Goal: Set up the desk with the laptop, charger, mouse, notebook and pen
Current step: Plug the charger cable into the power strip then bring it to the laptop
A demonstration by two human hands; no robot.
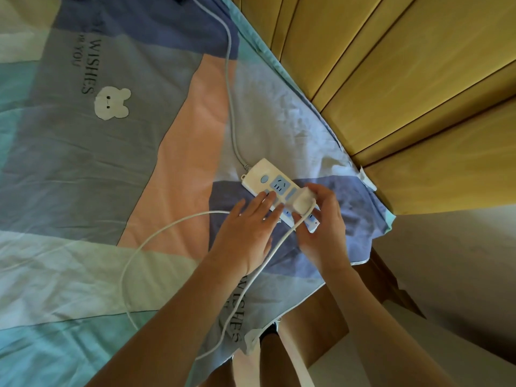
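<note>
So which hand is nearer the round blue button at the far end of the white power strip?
Left. The left hand presses its fingertips on the power strip just short of the blue button; the right hand holds the white charger plug farther along.

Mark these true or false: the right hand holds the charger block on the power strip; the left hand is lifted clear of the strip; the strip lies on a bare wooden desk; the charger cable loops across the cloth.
1. The right hand holds the charger block on the power strip: true.
2. The left hand is clear of the strip: false, its fingers rest on it.
3. Bare wooden desk: false, a patterned cloth covers the surface.
4. The charger cable loops across the cloth: true.
</note>
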